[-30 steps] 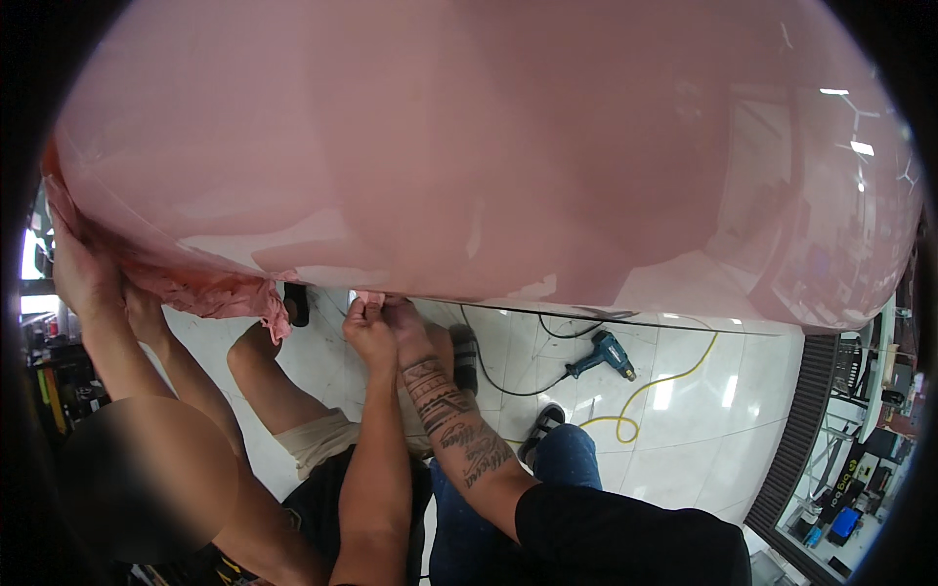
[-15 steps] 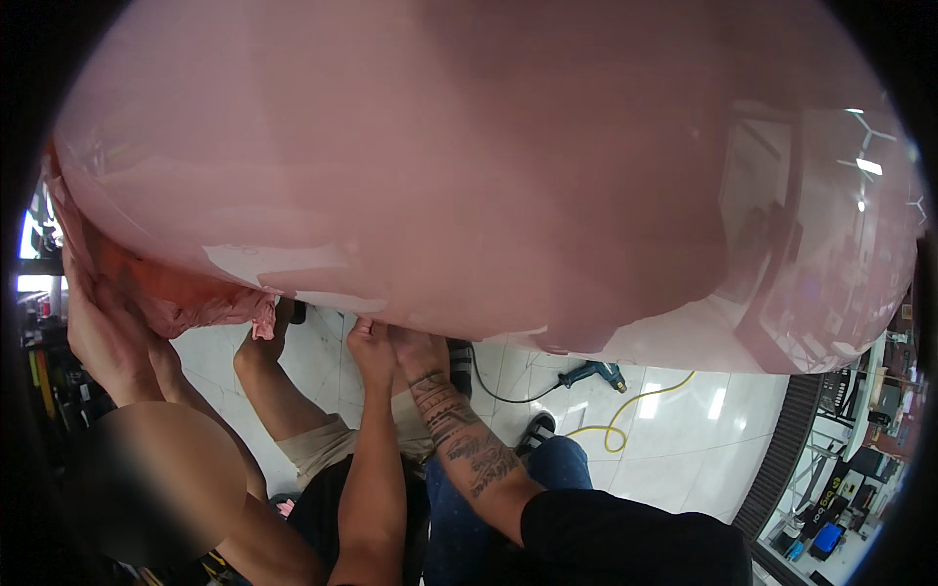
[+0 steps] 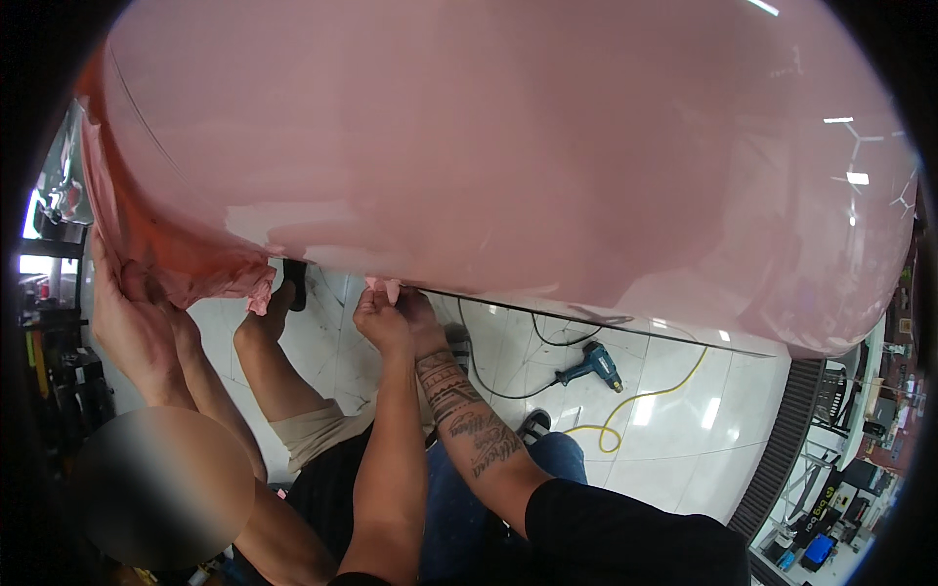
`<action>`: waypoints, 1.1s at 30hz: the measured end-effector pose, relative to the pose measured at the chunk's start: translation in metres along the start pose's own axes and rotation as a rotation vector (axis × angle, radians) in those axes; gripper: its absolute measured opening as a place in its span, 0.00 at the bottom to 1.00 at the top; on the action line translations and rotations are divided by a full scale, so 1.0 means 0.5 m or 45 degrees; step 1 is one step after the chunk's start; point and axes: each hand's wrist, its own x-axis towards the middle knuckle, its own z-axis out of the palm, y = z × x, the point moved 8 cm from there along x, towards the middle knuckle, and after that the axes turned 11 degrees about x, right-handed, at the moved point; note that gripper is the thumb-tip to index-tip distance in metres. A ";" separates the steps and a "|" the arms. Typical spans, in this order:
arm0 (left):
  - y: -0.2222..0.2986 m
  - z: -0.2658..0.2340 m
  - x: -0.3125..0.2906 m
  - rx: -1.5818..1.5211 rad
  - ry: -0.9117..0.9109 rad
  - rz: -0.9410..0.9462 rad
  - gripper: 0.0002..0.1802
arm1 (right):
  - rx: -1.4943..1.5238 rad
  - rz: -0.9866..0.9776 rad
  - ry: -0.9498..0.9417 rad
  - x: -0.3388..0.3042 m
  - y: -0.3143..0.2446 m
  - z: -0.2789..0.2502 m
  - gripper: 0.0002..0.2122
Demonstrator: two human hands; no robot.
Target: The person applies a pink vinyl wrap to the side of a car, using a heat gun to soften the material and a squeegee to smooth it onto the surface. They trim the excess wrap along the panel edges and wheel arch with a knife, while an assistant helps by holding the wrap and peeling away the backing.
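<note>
A large glossy panel, apparently a car body part, is covered with pink film and fills the upper view. At its lower edge my left hand is closed, with a crumpled flap of the film sticking up from its fingers. My right hand, on the tattooed arm, is right beside it. Its fingers are curled at the same edge and partly hidden by the film. On the left, a co-worker's hands hold loose, wrinkled film around the panel's orange corner.
A blue-green heat gun lies on the white tiled floor with its black cord. Beside it runs a yellow hose or cord. The co-worker's bare leg is close to my left arm. A bench with tools stands at far right.
My view has shifted, and the panel's lower edge sits higher. A film flap now shows above my left fingers. More of the heat gun is visible. The co-worker still holds the left corner.
</note>
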 end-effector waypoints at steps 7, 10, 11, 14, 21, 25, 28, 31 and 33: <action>0.023 -0.015 -0.019 0.106 -0.206 0.200 0.14 | 0.017 0.073 0.002 0.020 0.006 -0.005 0.09; 0.033 -0.011 -0.031 -0.038 -0.237 0.163 0.14 | 0.020 0.073 0.001 0.024 -0.001 -0.011 0.09; 0.038 -0.013 -0.035 -0.024 -0.246 0.169 0.14 | 0.023 0.077 0.006 0.027 -0.001 -0.014 0.09; 0.047 -0.018 -0.040 0.093 -0.233 0.210 0.13 | 0.026 0.075 0.010 0.035 -0.006 -0.014 0.09; 0.059 -0.021 -0.047 0.290 -0.248 0.195 0.12 | 0.039 0.052 0.049 0.017 -0.022 -0.008 0.10; 0.058 -0.039 -0.040 0.208 -0.182 0.245 0.15 | -0.003 0.034 0.015 0.016 -0.021 0.024 0.09; 0.093 -0.026 -0.052 0.267 -0.200 0.295 0.15 | -0.033 0.004 0.002 0.021 -0.037 0.046 0.09; 0.070 -0.021 -0.040 0.239 -0.250 0.299 0.12 | -0.036 0.007 0.001 0.040 -0.026 0.049 0.09; 0.055 -0.019 -0.038 0.216 -0.289 0.255 0.11 | -0.022 0.007 0.004 0.053 -0.012 0.045 0.09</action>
